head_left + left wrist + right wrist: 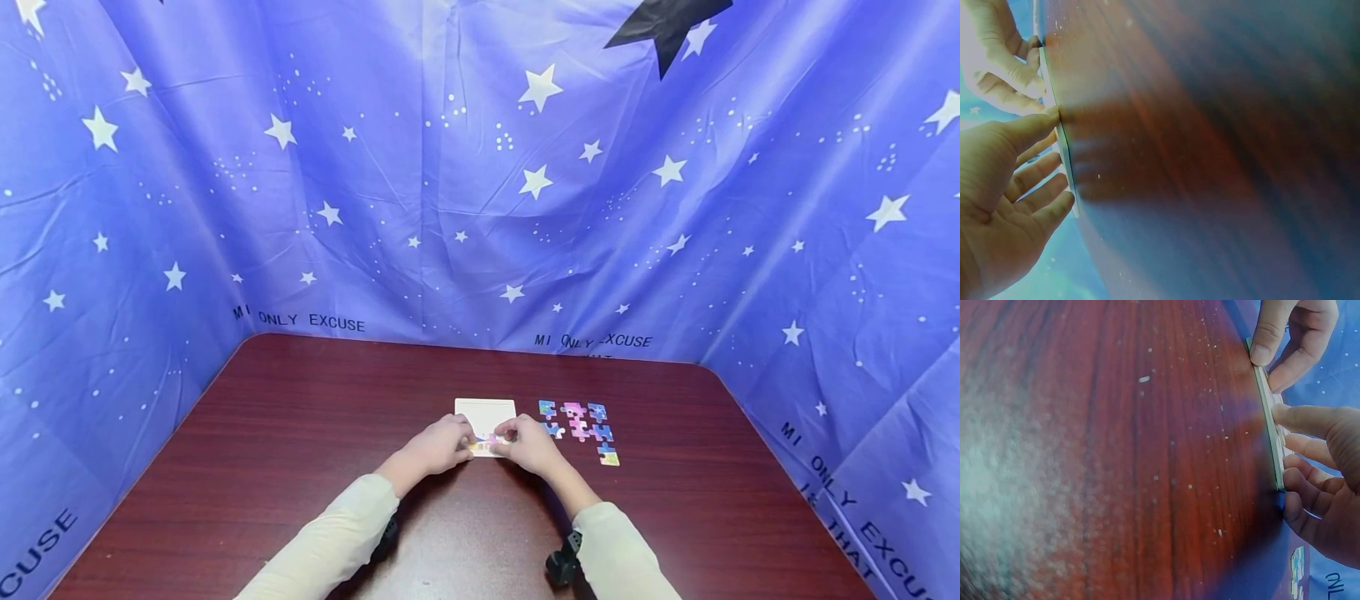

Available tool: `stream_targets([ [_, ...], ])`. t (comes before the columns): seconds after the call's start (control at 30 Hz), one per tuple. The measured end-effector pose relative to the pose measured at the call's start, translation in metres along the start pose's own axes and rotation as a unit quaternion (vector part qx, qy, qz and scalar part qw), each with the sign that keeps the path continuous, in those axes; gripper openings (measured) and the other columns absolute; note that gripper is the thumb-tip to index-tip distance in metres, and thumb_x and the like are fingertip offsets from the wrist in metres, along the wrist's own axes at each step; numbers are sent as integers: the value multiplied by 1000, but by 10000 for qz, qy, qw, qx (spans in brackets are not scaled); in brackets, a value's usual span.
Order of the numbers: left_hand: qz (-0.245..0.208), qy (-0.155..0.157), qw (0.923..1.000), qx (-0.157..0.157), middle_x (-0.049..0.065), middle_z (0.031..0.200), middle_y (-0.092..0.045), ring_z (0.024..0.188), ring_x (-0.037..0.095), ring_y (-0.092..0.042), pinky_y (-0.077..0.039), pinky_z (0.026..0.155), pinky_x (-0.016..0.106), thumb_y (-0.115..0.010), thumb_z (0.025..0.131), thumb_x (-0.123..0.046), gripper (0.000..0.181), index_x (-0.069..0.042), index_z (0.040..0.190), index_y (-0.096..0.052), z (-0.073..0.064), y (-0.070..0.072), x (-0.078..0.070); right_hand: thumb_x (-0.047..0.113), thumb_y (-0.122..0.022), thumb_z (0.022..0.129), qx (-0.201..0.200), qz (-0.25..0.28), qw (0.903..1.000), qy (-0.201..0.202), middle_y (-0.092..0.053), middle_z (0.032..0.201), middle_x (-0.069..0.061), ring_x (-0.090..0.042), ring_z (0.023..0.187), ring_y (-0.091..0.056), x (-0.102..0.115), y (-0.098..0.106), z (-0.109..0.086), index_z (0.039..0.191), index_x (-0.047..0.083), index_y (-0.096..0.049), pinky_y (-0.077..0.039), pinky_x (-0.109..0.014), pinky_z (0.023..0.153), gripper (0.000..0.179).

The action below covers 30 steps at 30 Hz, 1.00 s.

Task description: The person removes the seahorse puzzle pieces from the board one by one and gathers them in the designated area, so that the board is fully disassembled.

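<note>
A small white puzzle tray lies flat on the table, with a few coloured pieces along its near side. My left hand holds the tray by its left side, thumb at the near edge. Over the tray's near right part, my right hand pinches a pink puzzle piece between thumb and fingers, low against the surface. The right wrist view shows the tray's thin edge with fingertips of both hands right at it. In the left wrist view, the piece is hidden behind the fingers.
Several loose puzzle pieces lie to the right of the tray, in blue, pink and yellow. The dark red wooden table reaches back to a blue star-patterned curtain, which surrounds it on three sides.
</note>
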<state>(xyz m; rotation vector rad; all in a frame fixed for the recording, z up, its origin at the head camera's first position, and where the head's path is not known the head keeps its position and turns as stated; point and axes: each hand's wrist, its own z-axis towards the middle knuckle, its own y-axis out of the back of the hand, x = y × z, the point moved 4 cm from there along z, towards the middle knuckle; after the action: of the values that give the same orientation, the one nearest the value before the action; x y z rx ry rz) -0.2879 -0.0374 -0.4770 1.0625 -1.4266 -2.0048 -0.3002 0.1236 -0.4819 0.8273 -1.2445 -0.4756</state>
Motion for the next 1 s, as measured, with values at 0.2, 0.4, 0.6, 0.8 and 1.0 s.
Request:
stream_targets([
  [0.2,110,-100,9998,152,-1,96,-61,94,18,-56,-48,84,30,-69,84,-20,12,-11,92,-69,-1,2,0,21,-76,74,59,20,10000,11,-56,82,-6,-13,73,-50,1,1,0,92,6,-72,-43,-27,65,24],
  [0.4,204,-248,9993,180,-1,99,-62,98,18,-57,-48,87,29,-68,85,-19,10,-13,92,-70,-3,2,1,20,-76,75,93,72,9999,-2,-56,82,-5,-13,74,-51,0,0,0,93,6,-72,-43,-27,66,23],
  [0.6,244,-279,9992,163,-1,99,-62,96,17,-57,-49,84,29,-68,85,-20,6,-15,85,-69,-5,4,3,19,-76,75,89,81,9999,20,-56,81,-5,-13,74,-50,1,0,1,92,5,-72,-43,-27,66,22],
  [0.8,258,-334,9990,132,-2,94,-62,92,16,-57,-49,79,28,-69,84,-20,12,-14,75,-63,-6,6,5,19,-75,76,109,68,9999,-1,-55,82,-5,-13,73,-49,-1,0,1,92,5,-72,-42,-26,65,21],
  [1.0,318,-312,9989,135,-3,91,-61,90,16,-58,-49,79,28,-69,83,-21,11,-14,76,-65,-4,6,8,19,-75,76,118,59,9999,16,-56,83,-5,-13,73,-50,-1,-1,1,92,5,-72,-42,-27,66,21],
])
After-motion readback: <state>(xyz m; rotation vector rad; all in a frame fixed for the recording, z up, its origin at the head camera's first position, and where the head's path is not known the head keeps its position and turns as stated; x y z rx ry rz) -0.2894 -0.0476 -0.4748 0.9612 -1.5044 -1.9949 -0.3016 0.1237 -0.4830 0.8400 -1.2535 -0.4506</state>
